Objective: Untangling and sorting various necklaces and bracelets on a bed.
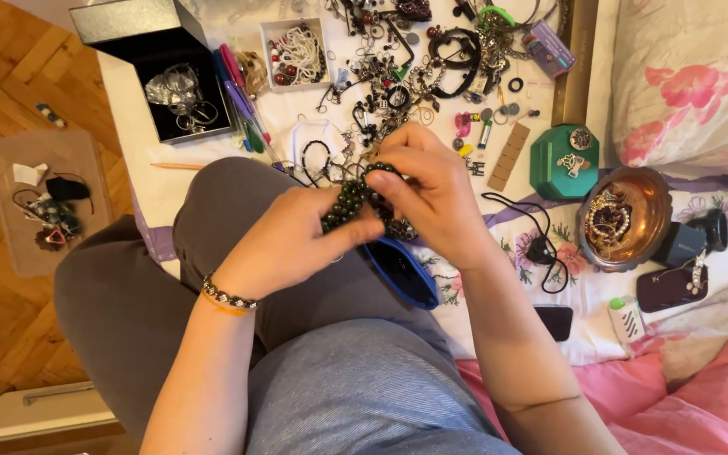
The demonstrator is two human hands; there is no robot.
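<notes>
Bed sheet (pixel 170 181) strewn with loose jewellery, spread out so pieces can be seen. Open black gift box (pixel 162 63) top left, copper bowl (pixel 625 221) holding pearls at right. Left hand (pixel 292 244) pinches a dark bead strand (pixel 349 202) above the lap; right hand (pixel 431 190) pinches its upper end, fingertips pressed together, keeping it taut.

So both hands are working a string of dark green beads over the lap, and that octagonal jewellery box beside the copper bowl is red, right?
Not quite. The head view shows the octagonal jewellery box beside the copper bowl is green, not red. The rest holds: the left hand and right hand both work the string of dark green beads over the lap.
</notes>
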